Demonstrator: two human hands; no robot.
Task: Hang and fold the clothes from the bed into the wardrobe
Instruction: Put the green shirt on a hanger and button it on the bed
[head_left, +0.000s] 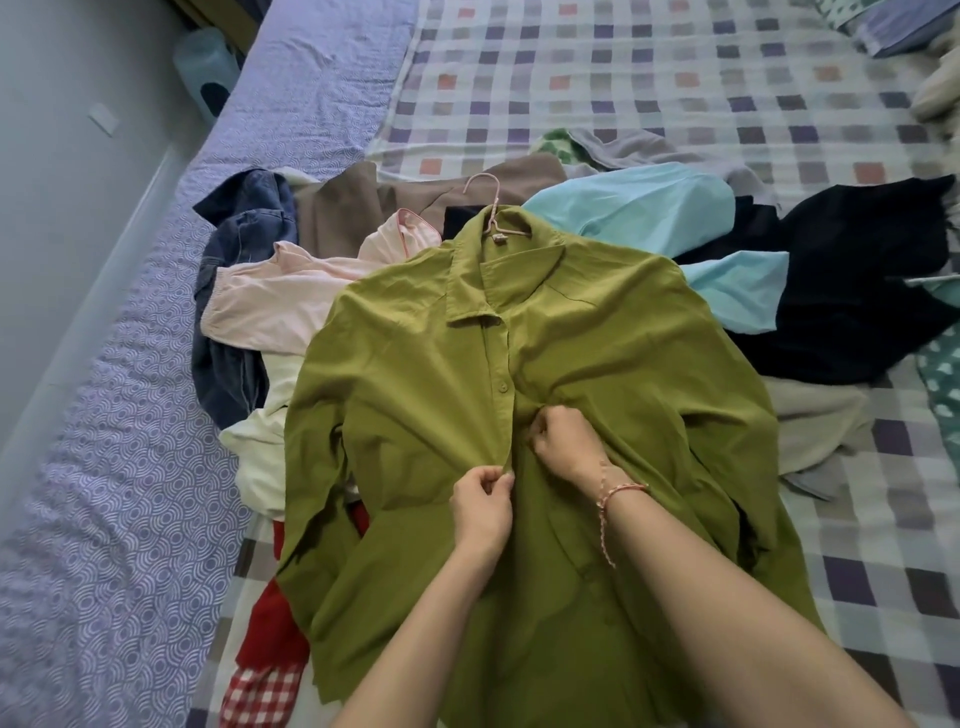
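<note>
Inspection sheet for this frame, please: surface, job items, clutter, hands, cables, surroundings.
Surface: bed with checked sheet.
Job's things: green shirt lying flat on top of the pile, on a pink hanger; one button done.
Clutter: loose clothes heaped around and under the shirt.
Hands: left hand and right hand both pinch the shirt's front edges.
Cables: nothing seen.
Surroundings: patterned mattress edge, grey wall.
</note>
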